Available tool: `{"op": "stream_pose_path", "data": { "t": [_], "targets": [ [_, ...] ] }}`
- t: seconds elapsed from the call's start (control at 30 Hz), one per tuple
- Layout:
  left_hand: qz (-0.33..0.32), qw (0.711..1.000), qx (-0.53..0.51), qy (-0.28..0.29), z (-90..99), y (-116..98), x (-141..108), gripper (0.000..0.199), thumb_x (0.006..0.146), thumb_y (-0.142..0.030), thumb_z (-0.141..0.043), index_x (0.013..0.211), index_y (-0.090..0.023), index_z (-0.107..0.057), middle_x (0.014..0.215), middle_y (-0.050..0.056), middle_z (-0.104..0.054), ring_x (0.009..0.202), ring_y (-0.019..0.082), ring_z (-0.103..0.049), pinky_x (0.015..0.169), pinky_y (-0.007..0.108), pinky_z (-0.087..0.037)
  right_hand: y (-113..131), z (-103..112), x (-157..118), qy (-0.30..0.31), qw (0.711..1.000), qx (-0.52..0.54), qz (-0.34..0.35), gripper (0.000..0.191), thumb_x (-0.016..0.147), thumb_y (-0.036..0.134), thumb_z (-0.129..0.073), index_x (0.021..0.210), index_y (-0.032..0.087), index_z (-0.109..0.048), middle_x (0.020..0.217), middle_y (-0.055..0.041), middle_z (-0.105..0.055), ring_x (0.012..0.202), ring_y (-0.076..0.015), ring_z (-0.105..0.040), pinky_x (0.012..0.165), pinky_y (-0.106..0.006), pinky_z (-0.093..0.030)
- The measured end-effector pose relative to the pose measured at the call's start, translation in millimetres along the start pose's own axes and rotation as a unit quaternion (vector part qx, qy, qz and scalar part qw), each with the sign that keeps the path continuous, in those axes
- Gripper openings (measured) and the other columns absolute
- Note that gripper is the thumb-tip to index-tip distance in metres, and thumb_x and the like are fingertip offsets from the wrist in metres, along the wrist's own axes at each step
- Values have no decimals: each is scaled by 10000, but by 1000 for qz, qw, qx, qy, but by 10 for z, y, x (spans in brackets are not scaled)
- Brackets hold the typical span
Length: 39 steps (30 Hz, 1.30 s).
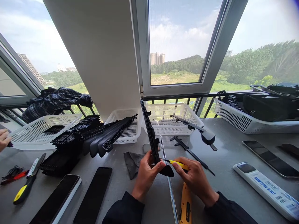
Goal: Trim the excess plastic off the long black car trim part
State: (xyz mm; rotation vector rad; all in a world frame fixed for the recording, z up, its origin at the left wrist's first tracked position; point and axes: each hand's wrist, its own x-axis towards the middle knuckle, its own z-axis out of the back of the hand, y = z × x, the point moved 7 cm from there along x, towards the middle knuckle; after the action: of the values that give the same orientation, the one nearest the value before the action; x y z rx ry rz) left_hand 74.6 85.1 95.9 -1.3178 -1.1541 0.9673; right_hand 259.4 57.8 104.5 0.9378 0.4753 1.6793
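Observation:
A long black plastic trim strip [151, 132] stands tilted up from the bench, and my left hand [144, 176] is closed around its lower end, thumb on the near face. My right hand [197, 179] grips a yellow utility knife [179, 164]; its thin tip points left at the strip's edge, close to my left thumb. Whether the tip touches the plastic I cannot tell. Beneath my hands lie a long shiny metal strip [172, 196] and an orange-yellow tool [186, 202]. Beside my left wrist is a crumpled grey cloth [133, 163].
White baskets [189, 113] line the window side, with black parts [268, 104] in the right one. Stacked black trim pieces [93, 146] lie left. A caliper [187, 148], a grey-black part [207, 137] and phone-like slabs [93, 194] surround me. Another person's hand [3, 138] shows far left.

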Motion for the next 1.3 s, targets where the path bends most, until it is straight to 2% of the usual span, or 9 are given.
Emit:
{"op": "stream_pose_path", "data": {
  "t": [0.37, 0.57, 0.83, 1.0, 1.17, 1.3],
  "targets": [
    [-4, 1000, -10, 9, -1, 57, -5, 597, 788, -567, -851, 1191, -156, -691, 902, 60, -736, 878, 238, -695, 829, 331, -555, 2, 18, -8, -14, 1000, -7, -5, 452, 1018, 577, -548, 878, 220, -786, 833, -65, -784, 757, -232, -712, 696, -312, -486],
    [-10, 1000, -11, 10, -12, 18, -3, 633, 785, -569, -853, 1222, -148, -669, 875, 47, -721, 840, 220, -674, 797, 314, -540, -14, 114, -2, -55, 998, 3, -13, 463, 1045, 556, -512, 867, 219, -774, 791, -43, -769, 694, -197, -687, 676, -290, -475],
    [-5, 1000, -3, 13, -18, 16, 1, 581, 793, -580, -845, 1154, -153, -691, 903, 52, -716, 877, 227, -676, 815, 317, -544, 43, 36, -10, -1, 1000, -5, 8, 451, 1028, 555, -527, 852, 221, -774, 789, -44, -771, 695, -205, -692, 643, -287, -460],
    [1, 1000, -11, 18, -26, 35, 11, 577, 790, -590, -840, 1132, -150, -691, 887, 60, -720, 865, 234, -677, 805, 323, -543, 23, -1, -10, -7, 1000, -10, -4, 474, 1029, 587, -523, 868, 227, -785, 795, -47, -773, 719, -217, -697, 671, -295, -462],
    [-6, 1000, -5, 12, -9, 34, 15, 521, 799, -579, -833, 1057, -152, -685, 861, 44, -697, 826, 211, -646, 782, 306, -517, -32, 51, 14, -47, 998, 21, -34, 561, 1052, 613, -455, 805, 205, -750, 672, -13, -677, 605, -168, -595, 603, -272, -413],
    [-13, 1000, 4, 12, -9, 15, 2, 490, 867, -577, -764, 1104, -156, -684, 870, 35, -687, 839, 205, -622, 793, 301, -489, -117, 110, 19, -66, 995, 46, -65, 614, 1037, 664, -437, 739, 196, -700, 580, 19, -542, 527, -141, -468, 529, -271, -346]
  ]
}}
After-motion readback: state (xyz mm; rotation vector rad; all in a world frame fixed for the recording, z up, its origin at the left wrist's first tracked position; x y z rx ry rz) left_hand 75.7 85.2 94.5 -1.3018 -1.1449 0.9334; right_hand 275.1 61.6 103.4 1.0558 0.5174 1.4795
